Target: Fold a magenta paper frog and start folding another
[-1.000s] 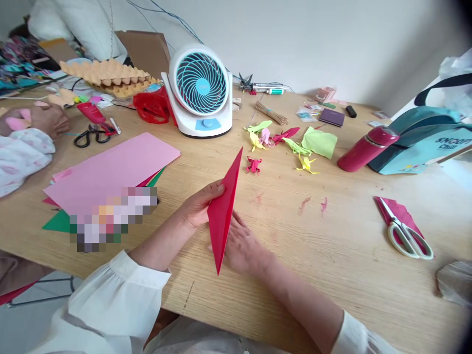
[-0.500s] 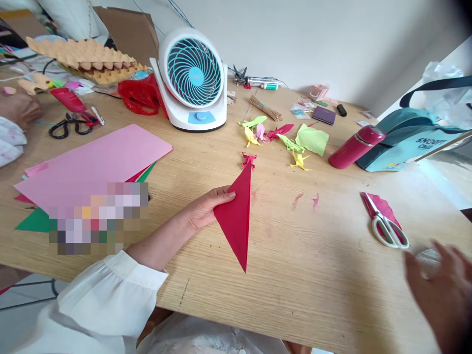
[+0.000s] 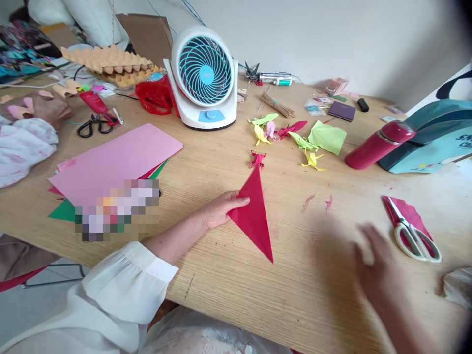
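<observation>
My left hand (image 3: 227,209) pinches a red paper triangle (image 3: 254,216) by its left edge, thumb on top, holding it over the table. Just beyond the triangle's upper tip sits a small red folded-paper figure (image 3: 257,160). Over the right part of the table, my right hand (image 3: 378,268) is blurred by motion, its fingers apart and nothing seen in them. To its right, white-handled scissors (image 3: 416,241) lie on a piece of red paper (image 3: 411,211). A crumpled clear item (image 3: 457,287) is at the right edge, partly cut off.
At left are a stack of pink paper (image 3: 121,160) and black scissors (image 3: 95,126), with another person's hand (image 3: 51,108) nearby. Behind stand a fan (image 3: 206,78), several folded-paper figures (image 3: 271,130), a red bottle (image 3: 379,145) and a blue bag (image 3: 431,137).
My right hand has moved left, away from the crumpled clear item, to a spot left of the scissors. The red triangle has tilted, its lower tip swinging right. The view has shifted left.
</observation>
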`<state>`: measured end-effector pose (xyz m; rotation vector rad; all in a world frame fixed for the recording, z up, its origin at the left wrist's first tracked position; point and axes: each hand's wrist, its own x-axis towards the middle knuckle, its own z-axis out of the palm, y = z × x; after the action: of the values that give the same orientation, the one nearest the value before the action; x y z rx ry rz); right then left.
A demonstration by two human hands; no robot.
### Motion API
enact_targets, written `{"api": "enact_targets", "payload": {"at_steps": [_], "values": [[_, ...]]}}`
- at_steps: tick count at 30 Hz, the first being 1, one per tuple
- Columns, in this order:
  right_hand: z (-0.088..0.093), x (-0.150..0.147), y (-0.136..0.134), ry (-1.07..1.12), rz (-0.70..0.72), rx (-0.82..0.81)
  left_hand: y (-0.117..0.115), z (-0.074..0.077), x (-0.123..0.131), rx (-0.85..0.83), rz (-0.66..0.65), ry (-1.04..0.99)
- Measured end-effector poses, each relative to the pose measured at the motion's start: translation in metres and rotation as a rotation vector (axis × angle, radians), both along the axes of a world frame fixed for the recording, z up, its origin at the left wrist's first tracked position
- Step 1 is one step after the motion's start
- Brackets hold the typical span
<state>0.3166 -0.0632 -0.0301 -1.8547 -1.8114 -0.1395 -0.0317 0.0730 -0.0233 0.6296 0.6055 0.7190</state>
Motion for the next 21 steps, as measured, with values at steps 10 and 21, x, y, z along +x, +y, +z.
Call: {"api": "enact_targets", "payload": {"at_steps": [10, 21], "values": [[-0.007, -0.205, 0.108, -0.096, 0.708, -0.290, 0.009, 0.018, -0.020, -0.150, 0.332, -0.151], [-0.018, -0.007, 0.095, -0.143, -0.120, -0.257, 0.003, 0.004, -0.007, -0.035, 0.129, -0.093]]}}
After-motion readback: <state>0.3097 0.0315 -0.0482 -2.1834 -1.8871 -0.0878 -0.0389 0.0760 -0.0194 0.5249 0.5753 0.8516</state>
